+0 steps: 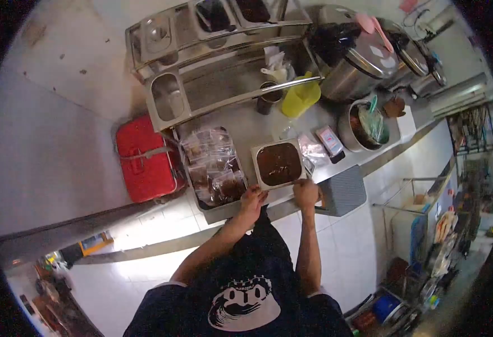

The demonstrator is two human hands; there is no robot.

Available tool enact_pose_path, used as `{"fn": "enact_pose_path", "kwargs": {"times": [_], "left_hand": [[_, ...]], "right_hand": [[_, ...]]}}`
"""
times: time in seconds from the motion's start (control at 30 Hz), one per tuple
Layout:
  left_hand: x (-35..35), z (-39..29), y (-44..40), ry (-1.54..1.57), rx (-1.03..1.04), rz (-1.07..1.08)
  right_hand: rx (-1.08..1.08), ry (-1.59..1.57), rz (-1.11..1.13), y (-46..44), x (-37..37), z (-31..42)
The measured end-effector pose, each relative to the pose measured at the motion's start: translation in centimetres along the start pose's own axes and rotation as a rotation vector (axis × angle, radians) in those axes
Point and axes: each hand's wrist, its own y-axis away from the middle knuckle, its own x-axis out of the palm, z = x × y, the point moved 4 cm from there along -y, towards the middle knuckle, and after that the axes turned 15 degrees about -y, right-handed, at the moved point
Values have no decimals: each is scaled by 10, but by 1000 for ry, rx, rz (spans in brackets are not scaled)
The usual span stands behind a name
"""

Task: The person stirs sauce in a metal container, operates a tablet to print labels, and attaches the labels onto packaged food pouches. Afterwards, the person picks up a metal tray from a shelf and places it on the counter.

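Note:
A square metal pan point(279, 164) holding dark brown contents sits at the front edge of the steel counter point(325, 121). My left hand point(252, 200) is at the pan's lower left corner, its fingers curled at the rim. At the lower right corner is my right hand point(306, 192), closed at the rim beside the pan. What lies inside each set of fingers is too small to make out. Just left of the pan, a long tray holds several clear plastic packets point(210, 147) with brownish contents.
A red box point(146, 160) stands left of the counter. Behind are a yellow pitcher point(301, 98), a dark cup point(268, 98) and a metal rack point(229, 104). To the right are a phone-like item point(329, 141), a round pot point(350, 127) and large metal cookers point(352, 73).

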Motion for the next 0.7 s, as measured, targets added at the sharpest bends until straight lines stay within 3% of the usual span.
{"fn": "enact_pose_path", "kwargs": {"times": [0.07,0.1,0.13,0.17,0.2,0.23,0.3,0.37,0.5,0.57,0.63,0.7], "left_hand": [[-8,9,-8,16,21,-9],[-20,15,-23,-397,414,20],[-16,14,-20,-609,599,43],[-12,13,-14,-798,797,34],[-7,4,-5,-327,410,36],[1,6,1,143,21,44],[4,1,-3,62,-4,12],[2,5,0,-18,-39,-24],[3,6,-1,88,35,-48],[5,5,-1,72,11,-64],[0,13,-8,78,30,-45],[0,14,-10,80,55,-25]], "right_hand": [[-144,-221,87,5,5,-1],[-169,-349,140,6,-3,10],[-176,-335,151,4,-11,17],[27,-231,81,0,-21,17],[225,-125,6,-3,-27,13],[215,-111,15,-1,-24,14],[0,-89,78,6,-14,26],[34,-229,176,6,-17,24],[116,16,-7,-6,-30,23],[-110,-44,56,2,-20,29],[-16,-110,192,-7,-23,22],[105,-12,11,-16,-38,19]]}}
